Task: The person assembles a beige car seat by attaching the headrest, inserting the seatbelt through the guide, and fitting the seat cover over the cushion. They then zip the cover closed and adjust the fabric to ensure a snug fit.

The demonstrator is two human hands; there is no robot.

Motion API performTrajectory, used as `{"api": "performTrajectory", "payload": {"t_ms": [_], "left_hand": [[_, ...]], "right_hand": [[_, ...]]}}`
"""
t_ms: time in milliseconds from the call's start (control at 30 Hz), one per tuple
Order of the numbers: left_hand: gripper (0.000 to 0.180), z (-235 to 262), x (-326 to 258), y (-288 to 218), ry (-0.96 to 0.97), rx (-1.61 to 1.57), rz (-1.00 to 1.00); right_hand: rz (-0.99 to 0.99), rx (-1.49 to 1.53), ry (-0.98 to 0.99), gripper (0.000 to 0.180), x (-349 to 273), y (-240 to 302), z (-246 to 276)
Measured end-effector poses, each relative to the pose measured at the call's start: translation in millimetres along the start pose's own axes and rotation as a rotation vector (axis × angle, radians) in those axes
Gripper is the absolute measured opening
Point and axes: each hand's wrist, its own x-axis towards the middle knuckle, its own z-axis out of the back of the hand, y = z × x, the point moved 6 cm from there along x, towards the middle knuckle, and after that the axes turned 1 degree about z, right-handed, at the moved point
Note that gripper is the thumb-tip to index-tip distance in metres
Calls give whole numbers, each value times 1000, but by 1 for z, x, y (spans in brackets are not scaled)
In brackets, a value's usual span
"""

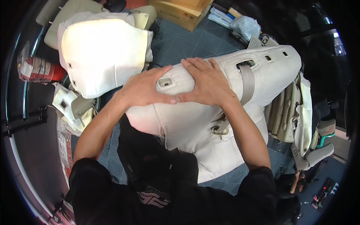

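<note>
A large car rear seat with a pale cream fabric cover (187, 116) stands in front of me, its top edge running up to the right. Both my hands lie spread on that top edge, thumbs meeting tip to tip. My left hand (144, 88) rests at the left end, its fingers reaching over the far side. Flat on the cover, my right hand (206, 82) has its fingers pointing away from me. Between them shows a rectangular headrest opening (165, 82). A grey seat belt (247, 84) comes out of a slot right of my right hand and hangs down the front, near a buckle (220, 130).
Another cream-covered seat part (108, 52) lies at the far left, beside a red fire extinguisher (41, 70). A cardboard box (180, 13) and a plastic bag (245, 27) stand at the back. More seat parts (287, 112) lean at the right. Dark ribbed tiles (187, 43) cover the floor.
</note>
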Motion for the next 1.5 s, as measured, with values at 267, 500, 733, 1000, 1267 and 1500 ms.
{"api": "performTrajectory", "payload": {"t_ms": [267,500,733,1000,1267,1500], "left_hand": [[121,-1,-11,-22,24,204,35],[115,4,13,-34,-107,115,-165],[108,-21,77,-49,172,-38,-111],[107,-26,83,-43,266,-41,-97],[101,-38,163,-138,56,-23,-209],[126,-47,158,-121,246,66,-11]], "right_hand": [[-78,-190,-92,91,-63,-44,26],[-98,-128,-51,93,-63,-41,26],[-49,-135,-102,83,-60,-31,25],[-26,270,-474,43,-100,-98,71],[-341,-158,-305,83,-82,-152,65],[-323,114,-238,89,-96,-175,77]]}}
